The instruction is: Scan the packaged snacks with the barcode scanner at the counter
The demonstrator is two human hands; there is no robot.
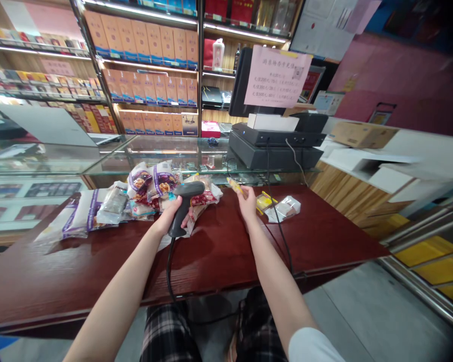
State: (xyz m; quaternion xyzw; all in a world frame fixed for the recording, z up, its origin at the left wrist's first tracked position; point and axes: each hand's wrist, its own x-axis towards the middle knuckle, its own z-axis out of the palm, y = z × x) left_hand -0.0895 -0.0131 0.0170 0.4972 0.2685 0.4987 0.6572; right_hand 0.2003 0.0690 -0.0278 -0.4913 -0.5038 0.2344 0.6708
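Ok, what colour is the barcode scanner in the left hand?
Black, shown best in the head view: the barcode scanner sits in the left hand.

Left hand (167,215) gripping barcode scanner (181,212), right hand (247,202) pinching yellow packet (234,185), red counter (226,251)

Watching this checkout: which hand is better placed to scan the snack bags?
Likely left: the left hand grips the barcode scanner beside the snack bags; the right hand holds a small yellow packet.

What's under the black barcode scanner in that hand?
Under the barcode scanner and the left hand lie food packets on the dark red wooden counter. The spot straight below is covered by them, so it cannot be seen.
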